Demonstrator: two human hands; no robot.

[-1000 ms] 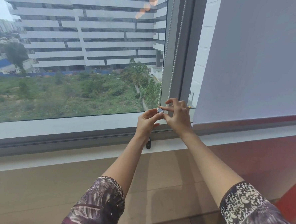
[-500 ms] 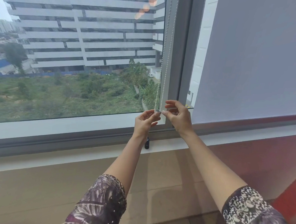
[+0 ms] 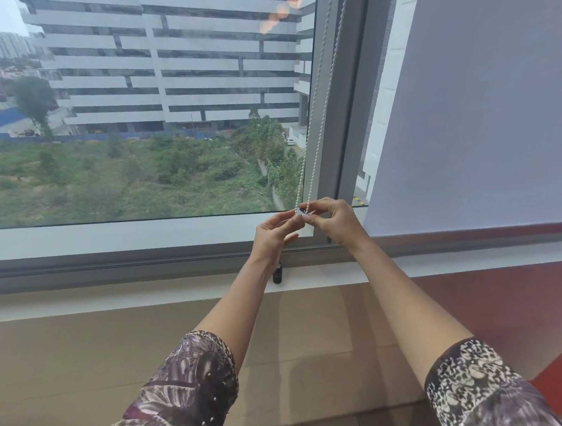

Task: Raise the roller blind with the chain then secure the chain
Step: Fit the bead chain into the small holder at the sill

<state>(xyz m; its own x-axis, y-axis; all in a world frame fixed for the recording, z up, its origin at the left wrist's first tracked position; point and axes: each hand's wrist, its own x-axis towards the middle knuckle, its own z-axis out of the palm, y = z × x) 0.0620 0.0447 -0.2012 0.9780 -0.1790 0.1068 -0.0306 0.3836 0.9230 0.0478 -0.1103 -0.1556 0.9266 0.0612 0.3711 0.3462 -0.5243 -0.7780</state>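
A white bead chain [image 3: 318, 116] hangs in two strands along the grey window mullion, down to my hands. At its lower end sits a small clear clip [image 3: 303, 211]. My left hand [image 3: 276, 234] pinches the clip and chain end from below-left. My right hand [image 3: 333, 221] pinches the same spot from the right with thumb and forefinger. A pale grey roller blind [image 3: 483, 110] covers the right-hand window; its bottom bar lies just above the sill. The left window pane is uncovered.
A small black fitting [image 3: 278, 273] sticks up on the white sill [image 3: 137, 286] just below my left wrist. Below the sill runs a tan tiled wall [image 3: 66, 364], turning red at the right.
Both hands stayed at the chain's lower end. The two strands, spread apart earlier, now hang close together, and my right fingers have closed in tighter on the clip.
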